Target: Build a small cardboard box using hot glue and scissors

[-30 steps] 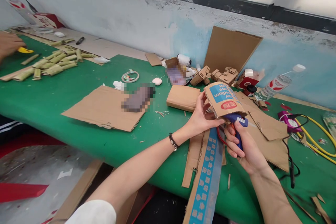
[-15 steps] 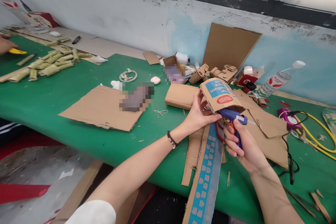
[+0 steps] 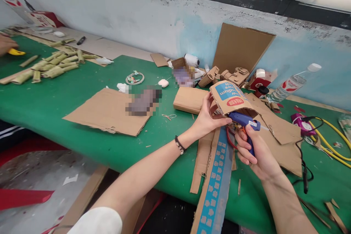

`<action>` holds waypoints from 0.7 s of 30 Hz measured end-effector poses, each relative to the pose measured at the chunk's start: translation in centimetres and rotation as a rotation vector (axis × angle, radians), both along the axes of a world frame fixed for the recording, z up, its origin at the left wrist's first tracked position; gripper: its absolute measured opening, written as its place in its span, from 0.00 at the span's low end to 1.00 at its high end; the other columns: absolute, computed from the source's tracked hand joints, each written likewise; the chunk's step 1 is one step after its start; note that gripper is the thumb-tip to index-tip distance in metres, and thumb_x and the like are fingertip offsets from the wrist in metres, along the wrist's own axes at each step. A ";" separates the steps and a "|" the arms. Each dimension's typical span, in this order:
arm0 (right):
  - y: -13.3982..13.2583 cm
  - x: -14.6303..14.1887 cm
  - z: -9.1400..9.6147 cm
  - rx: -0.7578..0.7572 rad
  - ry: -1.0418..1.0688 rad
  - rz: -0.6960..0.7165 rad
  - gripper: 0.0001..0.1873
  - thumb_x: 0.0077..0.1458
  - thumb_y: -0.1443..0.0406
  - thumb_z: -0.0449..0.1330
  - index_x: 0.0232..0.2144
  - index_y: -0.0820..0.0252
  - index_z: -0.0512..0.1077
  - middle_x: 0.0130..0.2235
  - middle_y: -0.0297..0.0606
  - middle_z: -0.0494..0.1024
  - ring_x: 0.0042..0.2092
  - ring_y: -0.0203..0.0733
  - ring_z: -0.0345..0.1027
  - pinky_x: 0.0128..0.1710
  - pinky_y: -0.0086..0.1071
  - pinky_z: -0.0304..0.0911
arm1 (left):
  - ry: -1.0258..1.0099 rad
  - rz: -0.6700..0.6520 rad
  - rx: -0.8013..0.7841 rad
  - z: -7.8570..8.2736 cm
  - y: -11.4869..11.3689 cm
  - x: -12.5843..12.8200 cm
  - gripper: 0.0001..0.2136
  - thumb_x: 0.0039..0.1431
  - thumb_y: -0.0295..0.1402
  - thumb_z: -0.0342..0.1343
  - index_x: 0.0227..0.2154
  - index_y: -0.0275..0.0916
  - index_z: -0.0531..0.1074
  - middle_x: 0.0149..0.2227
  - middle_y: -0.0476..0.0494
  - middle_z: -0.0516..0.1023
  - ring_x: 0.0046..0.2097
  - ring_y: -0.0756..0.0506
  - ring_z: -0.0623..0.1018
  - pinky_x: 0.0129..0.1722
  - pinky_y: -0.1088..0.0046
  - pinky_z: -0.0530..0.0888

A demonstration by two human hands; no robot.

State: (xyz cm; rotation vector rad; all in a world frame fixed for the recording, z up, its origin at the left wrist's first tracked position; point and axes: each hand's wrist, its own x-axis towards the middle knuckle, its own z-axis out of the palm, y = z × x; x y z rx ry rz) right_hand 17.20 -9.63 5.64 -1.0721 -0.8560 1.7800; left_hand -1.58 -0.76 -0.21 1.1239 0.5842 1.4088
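1. The folded cardboard piece [image 3: 229, 99] held up in the left hand [image 3: 207, 119] carries a blue panel with white lettering, seen upside down; only fragments such as "ow" and "dium" can be made out.
2. Below that panel on the same piece sits a red oval logo with white characters, too small to read.
3. The long cardboard strip [image 3: 215, 186] hanging over the bench [image 3: 82, 91] edge has a blue band printed with repeating white symbols, not legible.
4. The plastic bottle [image 3: 290, 86] bears a red-and-white label, unreadable.
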 end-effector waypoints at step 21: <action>0.0 0.2 0.0 0.025 0.003 0.012 0.35 0.62 0.36 0.74 0.30 0.55 0.64 0.23 0.17 0.58 0.16 0.21 0.40 0.15 0.22 0.56 | 0.022 0.021 -0.008 0.0 0.6 -0.2 0.60 0.44 0.49 0.87 0.76 0.55 0.58 0.80 0.35 0.64 0.82 0.27 0.64 0.79 0.41 0.70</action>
